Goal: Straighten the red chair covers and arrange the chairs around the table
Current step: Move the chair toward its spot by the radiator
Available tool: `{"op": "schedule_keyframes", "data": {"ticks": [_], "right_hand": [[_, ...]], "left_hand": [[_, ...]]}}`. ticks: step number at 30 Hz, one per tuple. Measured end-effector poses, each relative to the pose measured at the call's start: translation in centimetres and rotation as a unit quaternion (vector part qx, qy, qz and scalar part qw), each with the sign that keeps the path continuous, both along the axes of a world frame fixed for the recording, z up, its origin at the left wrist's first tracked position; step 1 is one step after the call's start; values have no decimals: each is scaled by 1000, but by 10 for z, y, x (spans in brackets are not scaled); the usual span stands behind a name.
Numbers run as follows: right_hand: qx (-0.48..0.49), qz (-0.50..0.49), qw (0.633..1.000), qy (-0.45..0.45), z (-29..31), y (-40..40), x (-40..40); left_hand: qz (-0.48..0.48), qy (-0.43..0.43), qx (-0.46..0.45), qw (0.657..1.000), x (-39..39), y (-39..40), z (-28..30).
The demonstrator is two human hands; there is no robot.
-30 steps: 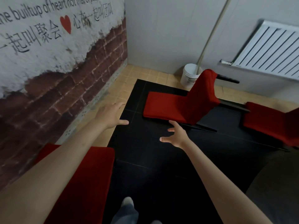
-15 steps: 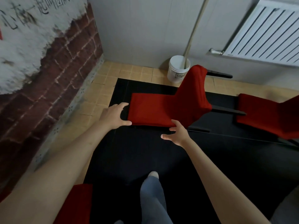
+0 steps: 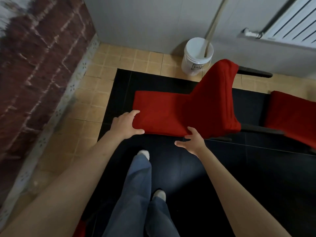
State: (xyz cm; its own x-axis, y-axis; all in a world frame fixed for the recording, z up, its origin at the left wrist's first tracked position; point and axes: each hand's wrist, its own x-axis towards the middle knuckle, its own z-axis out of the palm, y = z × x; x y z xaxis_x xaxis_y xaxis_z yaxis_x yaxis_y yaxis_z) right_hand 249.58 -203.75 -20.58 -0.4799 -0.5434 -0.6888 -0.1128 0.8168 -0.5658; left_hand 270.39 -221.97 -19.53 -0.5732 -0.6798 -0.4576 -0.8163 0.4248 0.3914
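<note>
A chair with a red cover lies tipped on its side on the black floor, seat towards me, backrest rising to the right, dark legs pointing right. My left hand grips the near left corner of its red seat cover, thumb under the edge. At the same near edge, further right, my right hand has its fingers spread and fingertips touching the cover. A second red-covered chair lies at the right edge.
A white bucket with a pole in it stands against the grey wall behind the chair. A radiator hangs upper right. A brick-patterned wall runs along the left. My legs and feet stand on the black floor.
I have stepped closer to the tipped chair. My left hand has closed on the seat cover's corner and my right hand has reached its near edge.
</note>
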Motion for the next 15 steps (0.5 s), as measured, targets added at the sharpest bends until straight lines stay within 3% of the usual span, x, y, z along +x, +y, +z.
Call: {"op": "schedule_keyframes", "data": {"ticks": [8, 15], "right_hand": [[62, -37, 997, -32, -116, -76, -40], [87, -58, 994, -41, -269, -102, -54]], "left_hand": [[-5, -65, 49, 997, -44, -90, -124], [38, -73, 109, 991, -60, -97, -272]]}}
